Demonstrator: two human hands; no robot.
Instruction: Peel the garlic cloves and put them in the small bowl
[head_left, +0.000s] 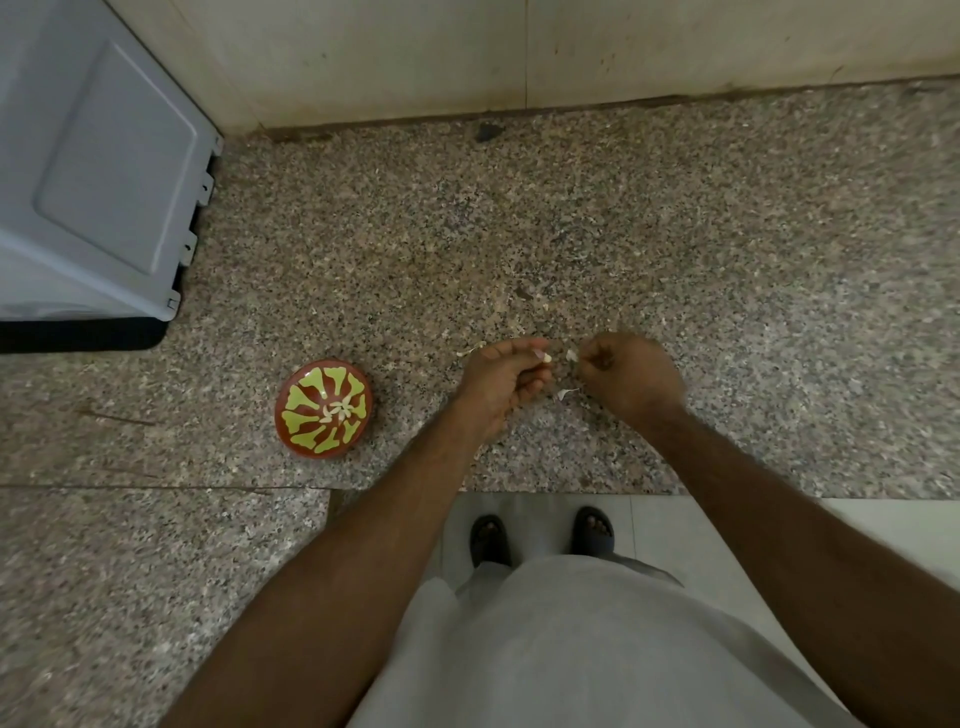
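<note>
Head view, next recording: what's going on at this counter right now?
A person stands at a speckled stone counter, peeling garlic. The left hand pinches a clove at its fingertips, and the right hand pinches a bit of papery skin. More skin scraps lie on the counter below the hands. The small red and green bowl, to the left, already holds a few pale pieces.

Grey appliance (98, 171) on speckled granite counter (675, 234), black sandals (540, 535) below
</note>
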